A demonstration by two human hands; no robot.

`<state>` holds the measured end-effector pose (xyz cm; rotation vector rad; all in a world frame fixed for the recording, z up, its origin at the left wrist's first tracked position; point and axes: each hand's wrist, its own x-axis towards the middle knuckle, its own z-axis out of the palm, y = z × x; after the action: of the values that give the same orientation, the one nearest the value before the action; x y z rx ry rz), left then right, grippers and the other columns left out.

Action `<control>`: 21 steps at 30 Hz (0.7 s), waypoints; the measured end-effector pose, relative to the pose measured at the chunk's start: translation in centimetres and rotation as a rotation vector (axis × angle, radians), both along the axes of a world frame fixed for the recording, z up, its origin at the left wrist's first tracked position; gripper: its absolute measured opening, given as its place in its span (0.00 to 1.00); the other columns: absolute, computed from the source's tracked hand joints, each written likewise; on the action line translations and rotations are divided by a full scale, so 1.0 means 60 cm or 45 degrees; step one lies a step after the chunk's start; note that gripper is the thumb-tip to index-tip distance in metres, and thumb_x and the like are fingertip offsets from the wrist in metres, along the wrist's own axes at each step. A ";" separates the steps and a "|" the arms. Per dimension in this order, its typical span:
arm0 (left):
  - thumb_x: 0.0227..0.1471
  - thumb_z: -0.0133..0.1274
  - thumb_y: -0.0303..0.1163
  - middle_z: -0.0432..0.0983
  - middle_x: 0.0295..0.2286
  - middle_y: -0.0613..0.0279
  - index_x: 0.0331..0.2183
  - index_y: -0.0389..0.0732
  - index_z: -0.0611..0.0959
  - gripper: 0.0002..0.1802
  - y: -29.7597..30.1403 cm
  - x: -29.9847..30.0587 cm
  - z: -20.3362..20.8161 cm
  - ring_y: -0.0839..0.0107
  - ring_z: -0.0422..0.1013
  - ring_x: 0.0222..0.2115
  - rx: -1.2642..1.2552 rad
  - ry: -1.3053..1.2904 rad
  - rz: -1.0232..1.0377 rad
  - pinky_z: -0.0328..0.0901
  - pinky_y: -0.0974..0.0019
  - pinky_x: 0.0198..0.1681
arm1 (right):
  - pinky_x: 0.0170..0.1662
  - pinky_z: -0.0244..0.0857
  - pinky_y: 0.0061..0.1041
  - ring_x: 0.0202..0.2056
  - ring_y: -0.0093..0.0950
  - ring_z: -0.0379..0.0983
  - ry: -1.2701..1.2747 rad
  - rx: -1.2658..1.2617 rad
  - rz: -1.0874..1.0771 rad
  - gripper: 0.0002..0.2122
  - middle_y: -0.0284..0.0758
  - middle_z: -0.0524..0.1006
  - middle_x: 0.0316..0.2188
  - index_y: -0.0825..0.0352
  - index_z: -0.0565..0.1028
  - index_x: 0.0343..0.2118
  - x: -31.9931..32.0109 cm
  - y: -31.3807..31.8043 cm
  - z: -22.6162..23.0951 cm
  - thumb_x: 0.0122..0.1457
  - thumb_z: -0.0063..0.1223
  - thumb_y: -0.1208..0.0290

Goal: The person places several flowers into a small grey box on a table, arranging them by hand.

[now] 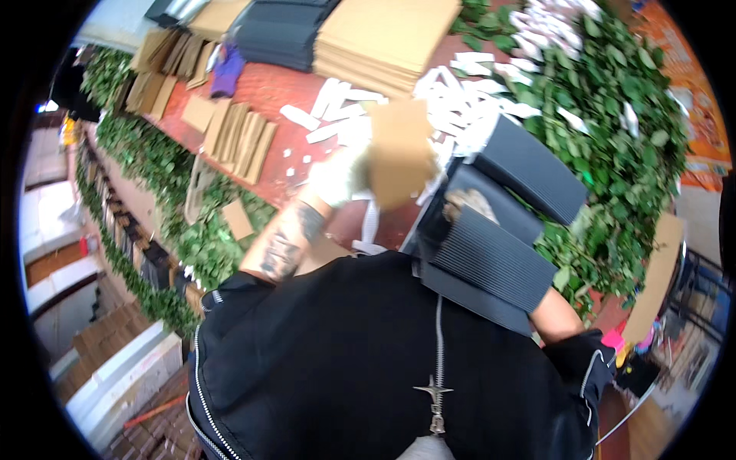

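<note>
My left hand (pixel 341 178), in a whitish glove, is closed on the edge of a brown cardboard piece (pixel 400 149). Motion blurs both of them, above the red table. To the right, a folded black corrugated cardboard sheet (pixel 498 249) lies over my right forearm and hides most of it. My right hand (pixel 469 204) shows only in part, in a dirty glove between the black panels, gripping the sheet; its fingertips are mostly covered. White paper strips (pixel 337 111) lie scattered just beyond both hands.
At the back of the red table (pixel 268 88) stand a brown cardboard stack (pixel 383 46) and a black stack (pixel 280 34). Smaller cardboard pieces (pixel 239 142) lean at the left beside a purple object (pixel 227 70). Leafy green stems (pixel 613 153) are heaped on the right, with some white-wrapped heads (pixel 544 27).
</note>
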<state>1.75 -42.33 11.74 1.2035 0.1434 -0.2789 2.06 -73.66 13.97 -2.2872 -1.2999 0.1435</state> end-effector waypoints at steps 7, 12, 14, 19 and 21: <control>0.58 0.52 0.58 0.64 0.59 0.60 0.64 0.41 0.63 0.42 -0.134 -0.057 0.005 0.70 0.62 0.57 -0.296 0.208 -0.340 0.57 0.64 0.61 | 0.58 0.62 0.43 0.52 0.38 0.73 0.401 -0.088 -0.385 0.16 0.44 0.75 0.49 0.70 0.74 0.49 -0.048 -0.100 0.011 0.60 0.52 0.69; 0.64 0.41 0.57 0.70 0.54 0.59 0.61 0.41 0.66 0.35 -0.155 -0.072 0.043 0.69 0.67 0.52 -0.165 0.352 -0.662 0.64 0.62 0.54 | 0.57 0.65 0.41 0.50 0.36 0.74 0.777 -0.007 -0.515 0.16 0.42 0.76 0.49 0.70 0.73 0.50 -0.053 -0.095 -0.011 0.62 0.52 0.68; 0.66 0.39 0.56 0.71 0.51 0.61 0.58 0.40 0.70 0.32 -0.153 -0.068 0.043 0.71 0.67 0.50 -0.037 0.345 -0.726 0.63 0.63 0.54 | 0.56 0.67 0.39 0.49 0.35 0.75 1.071 0.363 -0.686 0.16 0.41 0.76 0.49 0.70 0.73 0.51 -0.028 -0.092 -0.012 0.63 0.52 0.68; 0.61 0.49 0.49 0.75 0.45 0.59 0.53 0.40 0.75 0.26 -0.140 -0.029 0.029 0.67 0.70 0.46 0.666 0.279 -0.957 0.64 0.61 0.50 | 0.51 0.73 0.35 0.45 0.32 0.78 1.828 1.774 -0.634 0.22 0.40 0.79 0.45 0.69 0.69 0.56 -0.020 -0.154 0.138 0.62 0.57 0.66; 0.60 0.50 0.47 0.76 0.43 0.58 0.52 0.40 0.76 0.25 -0.134 -0.011 0.036 0.66 0.71 0.44 0.899 0.075 -1.057 0.65 0.61 0.48 | 0.51 0.73 0.37 0.47 0.33 0.78 2.268 1.746 -0.201 0.23 0.40 0.78 0.48 0.66 0.68 0.58 -0.041 -0.211 0.088 0.62 0.57 0.63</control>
<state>1.11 -50.35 13.90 1.9205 -0.2433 -1.0523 -0.37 -86.32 19.23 -0.4448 -0.0042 0.7086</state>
